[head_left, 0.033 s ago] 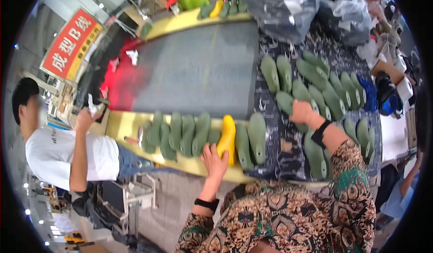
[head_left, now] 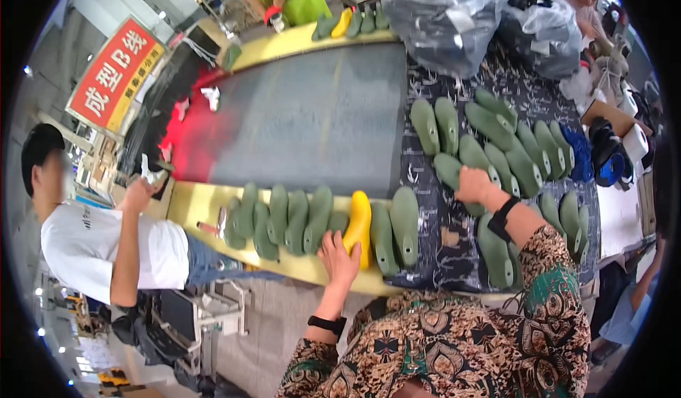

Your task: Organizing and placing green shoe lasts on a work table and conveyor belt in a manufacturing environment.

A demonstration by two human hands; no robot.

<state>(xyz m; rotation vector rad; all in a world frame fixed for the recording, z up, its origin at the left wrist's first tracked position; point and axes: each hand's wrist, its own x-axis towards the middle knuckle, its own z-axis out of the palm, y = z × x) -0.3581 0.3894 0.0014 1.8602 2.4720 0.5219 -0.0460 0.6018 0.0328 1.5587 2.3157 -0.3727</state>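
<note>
Now, left hand (head_left: 340,260), fingers apart, touches one yellow last (head_left: 360,217); right hand (head_left: 475,185) grips one green last (head_left: 445,169).

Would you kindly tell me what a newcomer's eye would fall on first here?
Probably the yellow foot-shaped form at the left hand, standing out in a row of green forms on the near yellow ledge. Next might come the red glow at the grey belt's left end, and the red sign at upper left.

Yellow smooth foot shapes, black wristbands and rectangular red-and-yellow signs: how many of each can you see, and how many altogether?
Yellow smooth foot shapes: 2, one by the left hand, one across the belt
Black wristbands: 2
Rectangular red-and-yellow sign: 1
Total: 5
</note>
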